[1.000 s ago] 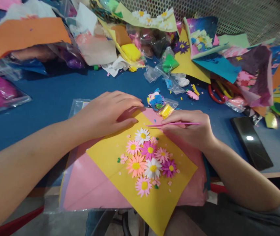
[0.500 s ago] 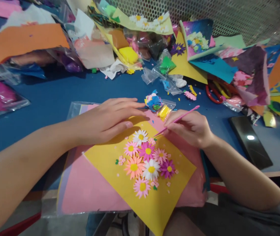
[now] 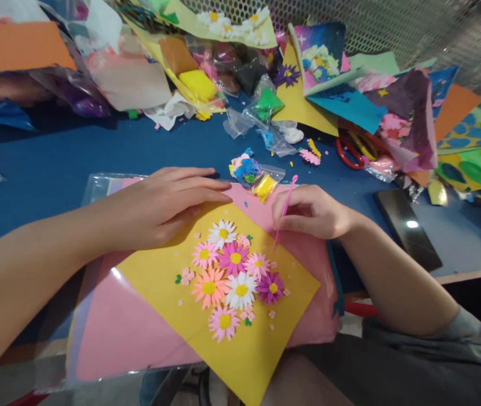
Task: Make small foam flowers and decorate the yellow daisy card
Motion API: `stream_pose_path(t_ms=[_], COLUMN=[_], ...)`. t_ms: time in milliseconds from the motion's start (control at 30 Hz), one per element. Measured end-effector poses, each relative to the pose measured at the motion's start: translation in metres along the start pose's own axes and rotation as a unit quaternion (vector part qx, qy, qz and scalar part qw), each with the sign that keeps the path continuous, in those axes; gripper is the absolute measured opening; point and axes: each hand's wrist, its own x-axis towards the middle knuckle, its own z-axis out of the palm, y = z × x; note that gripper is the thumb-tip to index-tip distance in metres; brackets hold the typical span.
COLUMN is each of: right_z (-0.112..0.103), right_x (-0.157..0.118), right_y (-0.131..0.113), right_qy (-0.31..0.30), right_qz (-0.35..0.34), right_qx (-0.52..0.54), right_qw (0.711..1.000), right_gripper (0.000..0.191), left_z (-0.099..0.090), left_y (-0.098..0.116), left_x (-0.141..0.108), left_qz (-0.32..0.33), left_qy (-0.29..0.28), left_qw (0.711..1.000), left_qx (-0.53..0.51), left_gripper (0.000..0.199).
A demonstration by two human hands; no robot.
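My right hand pinches a thin pink modelling tool, its tip pointing down at the upper right edge of a yellow sheet. Flat on that sheet's upper left part rests my left hand, fingers stretched out and holding nothing. Several clay daisies in white, pink, orange and purple, such as the white daisy, cluster on the yellow sheet. Tiny pink blossoms with green leaves sit around them. Beneath lies a pink sheet pack in a clear sleeve. The yellow sheet's lower corner hangs past the table edge.
Beyond my hands lie a lump of mixed-colour clay and a bagged yellow clay piece. A black phone is at the right, near red-handled scissors. Coloured sheets and clay bags line the back against a perforated metal panel.
The pink tool has turned from a low slant to nearly upright, and its tip has moved from beside the top blossoms to the sheet's right edge. The whole view has shifted.
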Motion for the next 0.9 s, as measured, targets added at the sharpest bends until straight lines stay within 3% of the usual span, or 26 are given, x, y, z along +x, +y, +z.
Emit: stream_pose_path(t_ms=[333, 567, 900], right_z=[0.0008, 0.0006, 0.0012], right_x=[-0.001, 0.0002, -0.0008], right_y=[0.0017, 0.0034, 0.0051], right_qy=[-0.025, -0.02, -0.012], right_qz=[-0.045, -0.039, -0.009], right_qx=[-0.038, -0.06, -0.038], right_qw=[0.998, 0.997, 0.999], right_gripper=[0.018, 0.036, 0.044], left_z=[-0.0004, 0.0008, -0.0006], left_y=[0.0018, 0.0003, -0.0003], left_x=[0.0, 0.0007, 0.0008], left_qz=[0.001, -0.007, 0.015], left_qy=[-0.005, -0.009, 0.0], left_qw=[1.0, 1.0, 1.0], left_qx=[-0.002, -0.004, 0.014], left_gripper=[0.044, 0.044, 0.044])
